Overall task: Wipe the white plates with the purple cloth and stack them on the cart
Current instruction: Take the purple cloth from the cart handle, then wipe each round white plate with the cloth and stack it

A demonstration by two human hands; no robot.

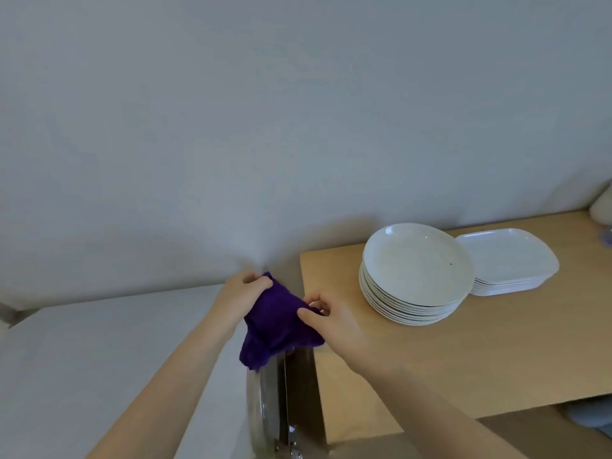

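Two hands (left [243,293], right [334,321]) pinch purple cloth [278,323] w/ plate stacks [417,273] on wood table [480,352], white wall [231,127].

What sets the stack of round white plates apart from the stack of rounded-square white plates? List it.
The stack of round white plates is circular, taller and nearer the hands; the stack of rounded-square white plates is squarish, lower and farther right. Both are white, untouched, and rest on the wooden table.
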